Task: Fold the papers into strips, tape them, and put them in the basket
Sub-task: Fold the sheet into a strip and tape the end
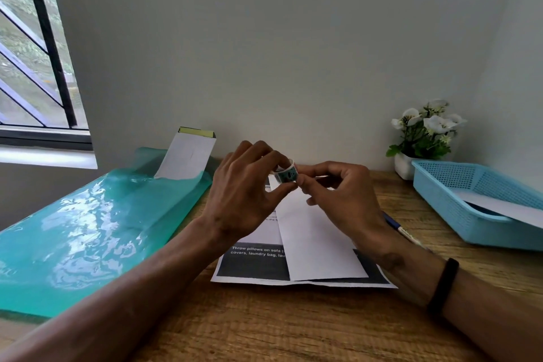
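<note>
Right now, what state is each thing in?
Tape roll: held up by both hands.
Left hand: grips the roll.
Right hand: fingers pinch at the roll.
Paper: folded, flat on printed sheet.
Basket: holds white paper.
Pen: lying on table.

Tape roll (285,175) between the fingers (276,156) of both hands, above the folded paper (316,244) on the counter (293,326). Left of the fingers, a plastic folder (88,229) with an envelope (188,156) in it. Right of the fingers, a pen (404,231), then a basket (458,203) holding paper, with a potted plant (423,135) behind it.
</note>
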